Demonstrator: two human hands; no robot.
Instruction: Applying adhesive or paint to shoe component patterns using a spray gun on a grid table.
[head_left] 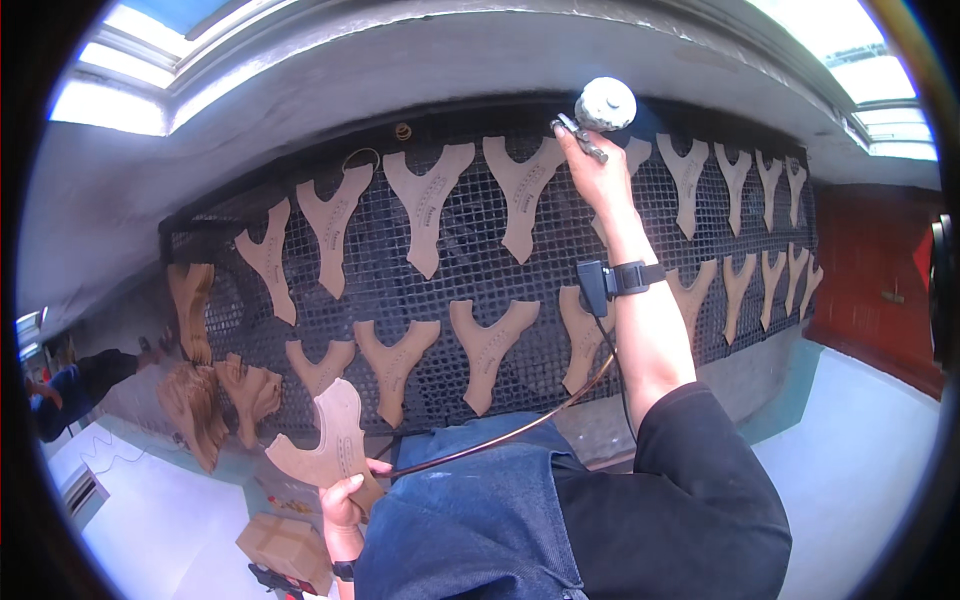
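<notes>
Our right hand (598, 170) is raised to the upper edge of the black mesh rack (400, 290), its fingers wrapped around the handle of a spray gun (600, 110) with a round pale cup on top. A thin hose (510, 432) runs from that side down across our denim apron (470, 520). On the right wrist we wear a black band (625, 278) with a small box attached.

Our left hand (345, 500) is low, near the rack's lower left corner, pinching a tan Y-shaped leather piece (335, 445) by its stem, the two prongs pointing up and left.

On the rack we see more of the same Y-shaped pieces (425, 205) laid out in two rows. We count roughly eleven along the upper row and about ten along the lower row, though those toward the right edge are small and the raised arm hides part of some. At the rack's left edge, four or so darker brown bundles (195, 400) hang or lie together.

Below the rack's lower left corner sits a brown cardboard box (285, 550) on the pale floor (860, 440).
</notes>
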